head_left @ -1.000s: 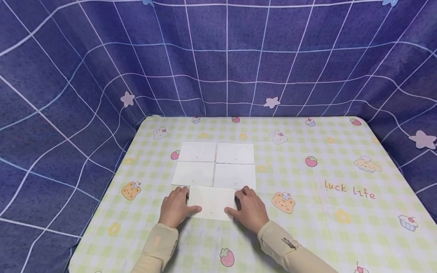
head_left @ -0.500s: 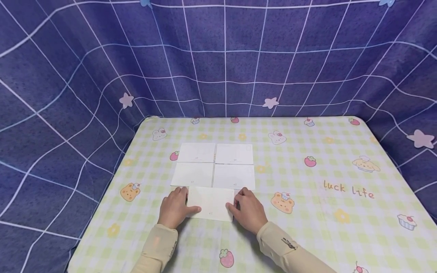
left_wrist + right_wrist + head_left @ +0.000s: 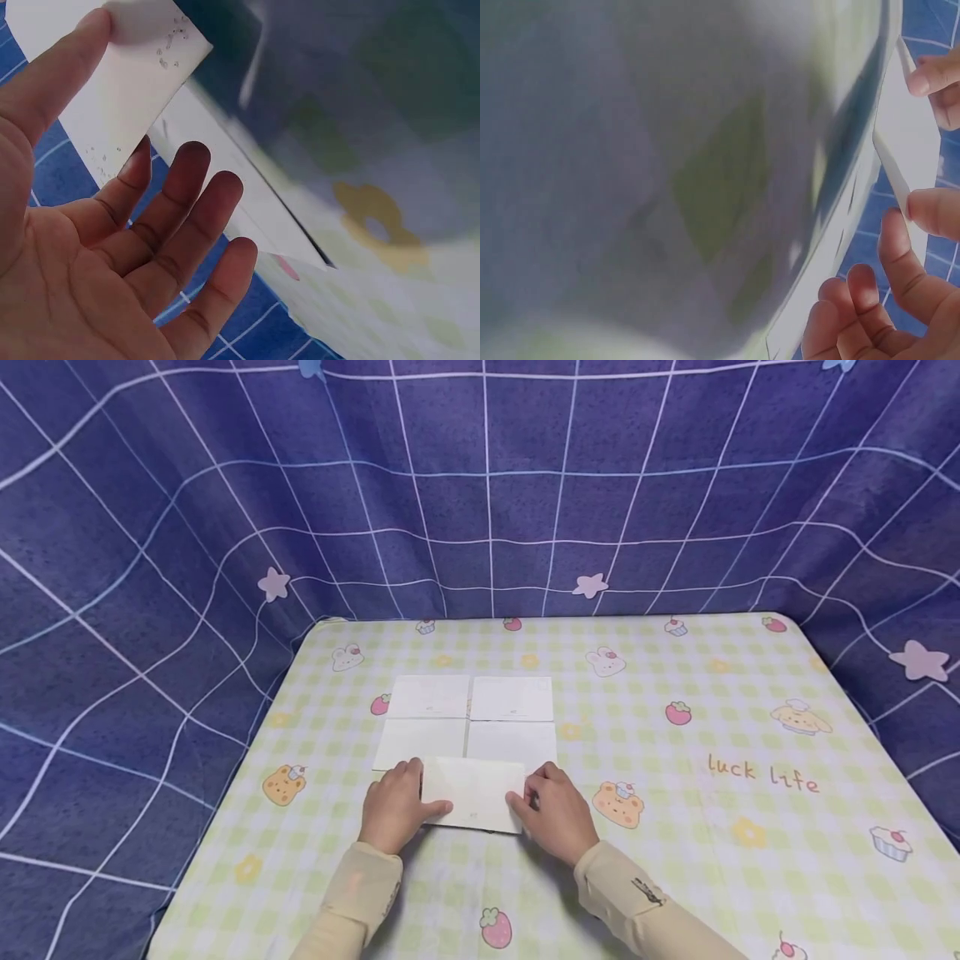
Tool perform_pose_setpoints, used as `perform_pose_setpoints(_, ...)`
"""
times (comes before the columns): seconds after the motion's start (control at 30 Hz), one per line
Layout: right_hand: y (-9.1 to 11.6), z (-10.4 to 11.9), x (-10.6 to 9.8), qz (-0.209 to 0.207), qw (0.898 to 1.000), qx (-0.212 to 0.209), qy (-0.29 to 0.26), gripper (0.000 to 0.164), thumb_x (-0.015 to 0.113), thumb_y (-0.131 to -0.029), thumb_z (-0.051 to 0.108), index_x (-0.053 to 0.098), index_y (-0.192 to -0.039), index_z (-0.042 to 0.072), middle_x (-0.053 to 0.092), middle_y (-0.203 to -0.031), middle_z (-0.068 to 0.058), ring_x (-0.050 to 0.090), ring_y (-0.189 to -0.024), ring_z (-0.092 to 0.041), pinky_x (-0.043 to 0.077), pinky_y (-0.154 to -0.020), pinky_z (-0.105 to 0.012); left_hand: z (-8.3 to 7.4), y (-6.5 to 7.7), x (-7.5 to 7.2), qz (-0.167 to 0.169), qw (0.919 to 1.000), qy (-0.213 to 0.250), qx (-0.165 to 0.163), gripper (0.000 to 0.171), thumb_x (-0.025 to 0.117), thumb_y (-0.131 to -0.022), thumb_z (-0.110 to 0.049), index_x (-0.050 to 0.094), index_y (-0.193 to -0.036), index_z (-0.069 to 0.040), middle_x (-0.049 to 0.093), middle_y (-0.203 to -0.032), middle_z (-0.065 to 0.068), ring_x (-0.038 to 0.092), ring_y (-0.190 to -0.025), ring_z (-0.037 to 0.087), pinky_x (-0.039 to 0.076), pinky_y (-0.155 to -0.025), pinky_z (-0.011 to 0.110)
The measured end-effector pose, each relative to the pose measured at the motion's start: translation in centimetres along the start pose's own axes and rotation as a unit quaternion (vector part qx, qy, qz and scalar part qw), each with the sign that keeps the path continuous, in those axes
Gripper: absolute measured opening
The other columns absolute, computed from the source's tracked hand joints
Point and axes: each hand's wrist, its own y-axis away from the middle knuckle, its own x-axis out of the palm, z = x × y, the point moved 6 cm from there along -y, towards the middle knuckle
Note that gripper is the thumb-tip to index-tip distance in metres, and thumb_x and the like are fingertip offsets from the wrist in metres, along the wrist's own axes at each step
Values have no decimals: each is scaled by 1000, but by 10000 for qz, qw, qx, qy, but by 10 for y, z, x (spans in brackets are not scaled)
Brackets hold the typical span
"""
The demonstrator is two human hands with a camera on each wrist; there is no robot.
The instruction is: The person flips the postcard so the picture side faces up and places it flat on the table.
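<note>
A white postcard (image 3: 472,789), with small print near its near edge, is held just above the tablecloth. My left hand (image 3: 393,806) pinches its left end, thumb on top and index finger at the edge; in the left wrist view the other fingers are spread loosely under that postcard (image 3: 127,82). At its right end, my right hand (image 3: 558,814) pinches it between thumb and index finger (image 3: 904,259). Beyond it, several white postcards lie flat in two rows, among them the far left postcard (image 3: 427,696) and far right postcard (image 3: 512,697). The raised postcard hides part of the near row.
A checked tablecloth (image 3: 675,860) with printed bears, strawberries and cupcakes covers the table. Blue curtains (image 3: 525,502) with a white grid and stars hang behind it and at both sides. Narrow gaps separate the two columns of postcards.
Both hands have lifted the postcard from the cloth and shifted it slightly right and away from me. Its far edge now overlaps the near row in the head view, which has also shifted a little.
</note>
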Motion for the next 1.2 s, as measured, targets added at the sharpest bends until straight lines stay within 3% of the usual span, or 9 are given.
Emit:
perform_pose_setpoints(0.2,-3,-10,-12,-124,9998,167,-73,35,73,-94,28,54,-67,17,57,-96,-3,50,-79,-15,42,-61,-30,-14,-6,-3,-99,9999,24,125,51,92,-72,-38,52,-81,-8,47,-70,0,44,-60,17,43,-59,38)
perform_pose_setpoints(0.87,-2,-38,-56,-325,9980,484,-229,29,71,-96,31,61,-76,13,62,-110,-11,60,-91,-25,52,-73,-40,-60,-20,-3,-74,9987,153,477,46,90,-74,-37,58,-88,-7,51,-71,-2,48,-62,16,48,-64,41)
perform_pose_setpoints(1.2,1,-52,-76,-470,9967,629,-223,28,71,-96,30,60,-79,11,61,-109,-10,57,-88,-25,47,-73,-39,-81,-27,-1,-105,9976,126,667,46,91,-74,-36,58,-88,-6,51,-72,-1,49,-64,17,48,-64,42)
